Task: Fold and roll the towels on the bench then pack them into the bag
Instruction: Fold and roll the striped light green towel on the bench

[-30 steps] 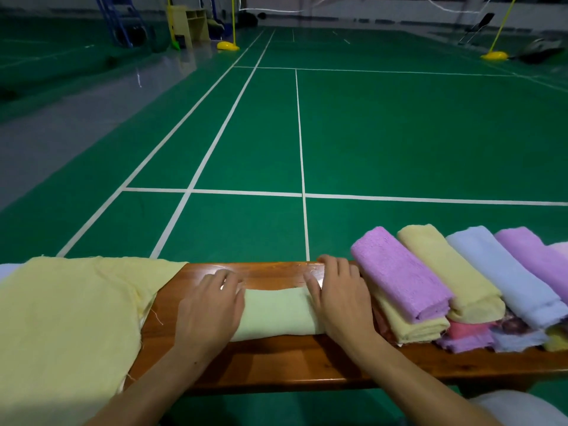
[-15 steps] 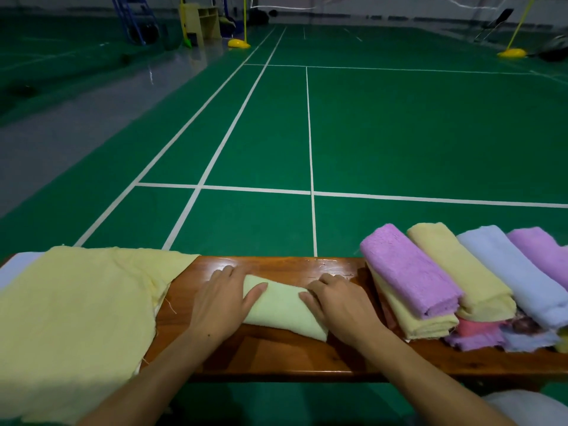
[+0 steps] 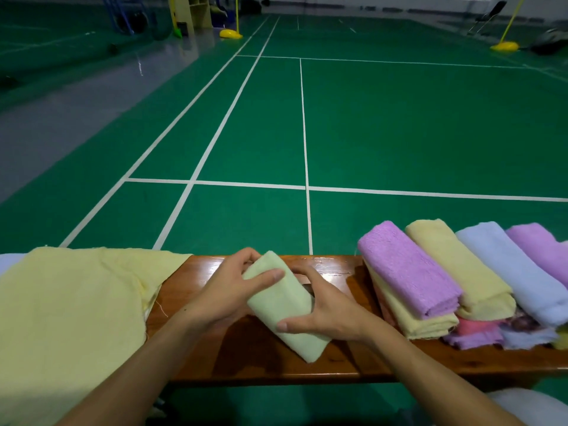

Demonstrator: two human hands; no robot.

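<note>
There, near the middle of the wooden counter (image 3: 307, 368), a pale green rolled towel (image 3: 284, 305) lay slanted, its far end lifted toward the far edge and its near end reaching toward the near edge. The left hand (image 3: 229, 295) gripped the far end of it, fingers curled around the far side and thumb laid across the top. The right hand (image 3: 327, 313) held the roll from the right, thumb pressed along its near portion and fingers wrapped behind it. On the left of the counter a large yellow cloth (image 3: 70, 318) was spread flat, draping over the near edge. On the right, a row of rolled towels rested side by side and touching: a purple towel (image 3: 405, 269), a yellow towel (image 3: 458, 269), a light blue towel (image 3: 510, 272) and another purple roll (image 3: 541, 247) at the frame's edge. They sat on top of a lower layer of folded cloths, yellow, pink and purple. Beyond the counter stretched a green court floor (image 3: 399, 124) with white lines.
</note>
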